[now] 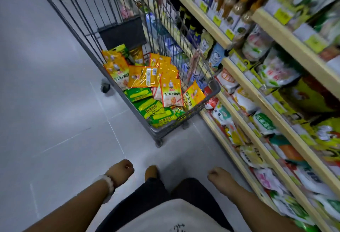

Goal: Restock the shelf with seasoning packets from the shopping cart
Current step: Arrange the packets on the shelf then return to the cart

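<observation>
Left hand [120, 172]: curled into a fist, holding nothing, low and near.
Right hand [218, 175]: fingers curled too, nothing in them.
Orange and green seasoning packets [145, 84]: heaped in grey wire shopping cart [214, 84], ahead, just left of shelving.
Pale wooden shelf [244, 92]: right, crowded already.
Next: step closer, pinch top orange packet, slot upright.

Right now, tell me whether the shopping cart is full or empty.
Partly full. Yellow and green packets lie heaped in the bottom of the cart, well below its rim.
</observation>
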